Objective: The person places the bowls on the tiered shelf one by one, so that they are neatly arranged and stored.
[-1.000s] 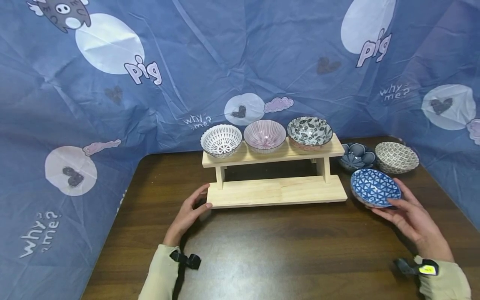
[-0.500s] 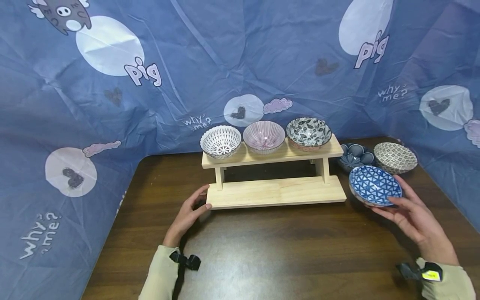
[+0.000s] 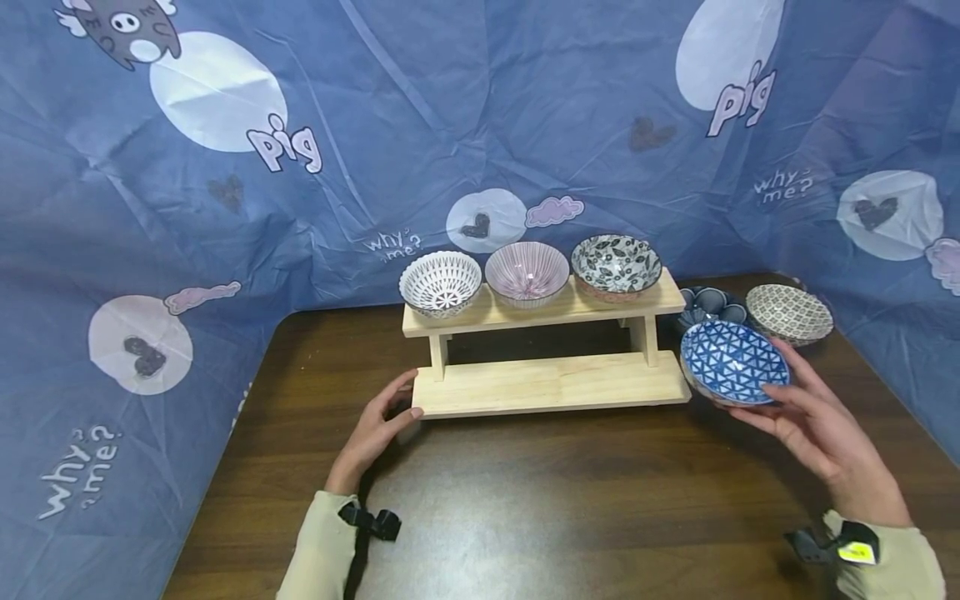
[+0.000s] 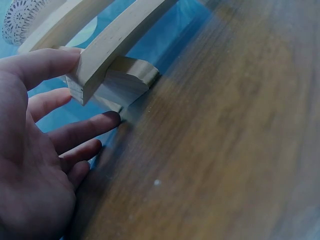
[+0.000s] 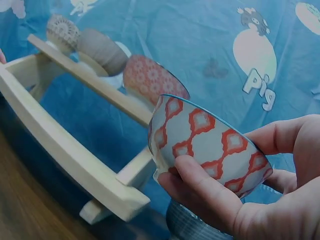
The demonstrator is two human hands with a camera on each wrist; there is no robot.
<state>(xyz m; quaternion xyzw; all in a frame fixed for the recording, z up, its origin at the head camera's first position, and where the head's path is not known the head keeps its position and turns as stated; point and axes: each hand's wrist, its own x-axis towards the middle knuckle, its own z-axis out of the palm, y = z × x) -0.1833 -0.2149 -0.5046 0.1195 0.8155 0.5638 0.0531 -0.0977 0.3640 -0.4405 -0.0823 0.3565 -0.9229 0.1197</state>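
Observation:
My right hand (image 3: 813, 421) grips a bowl (image 3: 733, 363) with a blue triangle pattern inside and red diamonds outside (image 5: 210, 145), held in the air just right of the wooden two-tier rack (image 3: 551, 382). The thumb curls over its near rim. My left hand (image 3: 375, 425) rests against the rack's lower left corner (image 4: 102, 75), thumb on the board's end, fingers loosely spread on the table. Three bowls stand on the top shelf: white geometric (image 3: 440, 283), pink striped (image 3: 527, 273) and dark leaf-patterned (image 3: 617, 265).
Two more bowls sit on the brown table (image 3: 570, 492) behind the held one: a dark blue petal bowl (image 3: 701, 305) and a grey patterned bowl (image 3: 789, 313). A blue printed cloth (image 3: 465, 125) walls in the back and both sides.
My right hand has lifted the blue triangle bowl off the table and carried it left, toward the rack's right end. The left hand has stayed at the rack's corner.

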